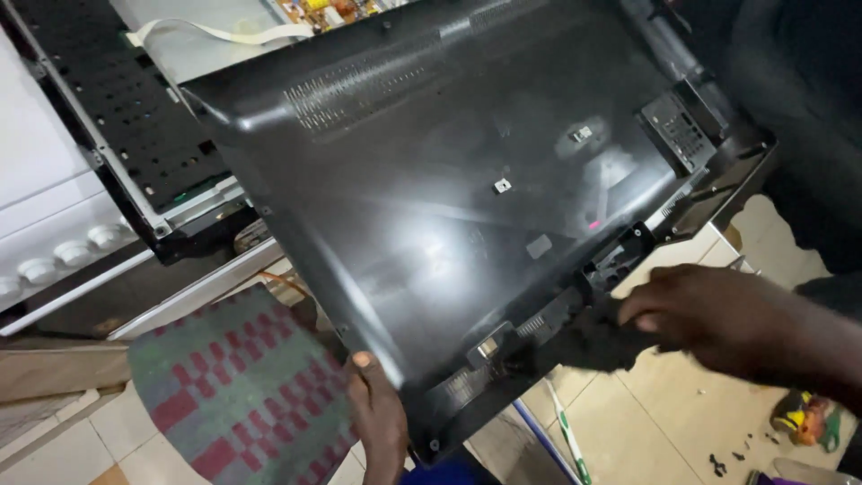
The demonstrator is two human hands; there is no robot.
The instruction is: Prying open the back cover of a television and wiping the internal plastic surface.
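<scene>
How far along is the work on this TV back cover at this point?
Looks done: the black plastic back cover is held apart from the opened chassis behind it. In hand: the left hand grips its lower edge while the right hand presses a black cloth near the port strip. What is left cannot be told.

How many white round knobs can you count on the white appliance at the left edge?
4 white round knobs in a slanting row on the white appliance, from the left edge up to the right; more may lie beyond the frame.
</scene>
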